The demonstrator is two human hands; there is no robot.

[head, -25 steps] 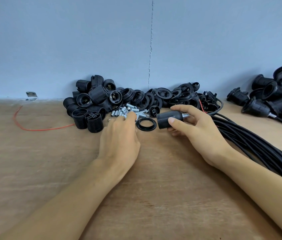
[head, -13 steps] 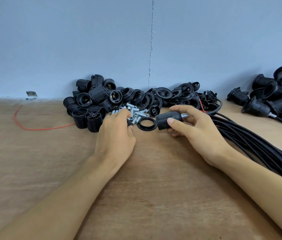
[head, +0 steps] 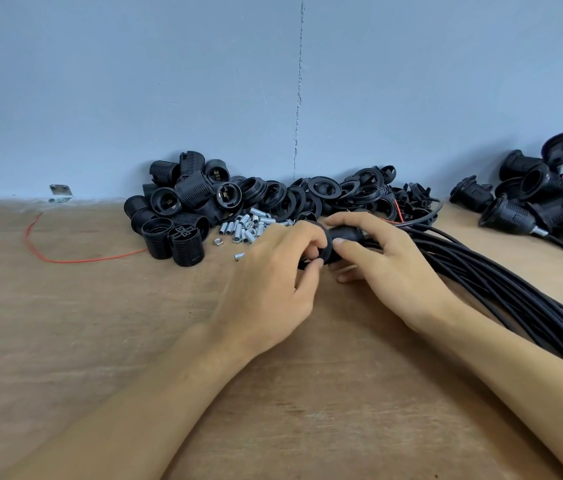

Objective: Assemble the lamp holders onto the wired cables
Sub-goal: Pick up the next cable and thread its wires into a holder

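My right hand grips a black lamp holder lying sideways, its cable running off to the right into the bundle of black cables. My left hand pinches a black ring at the holder's open end, thumb below and fingers over it. Most of the ring and the holder's mouth are hidden by my fingers. Behind my hands lie a pile of threaded black holder bodies and a pile of black rings.
Small silver metal sleeves lie scattered just beyond my left hand. A loose red wire curves at the left. Finished holders on cables are heaped at the far right. A blue wall closes the back of the wooden table.
My left hand has left the metal sleeves, picked the black ring up from the table and brought it against the end of the holder in my right hand.
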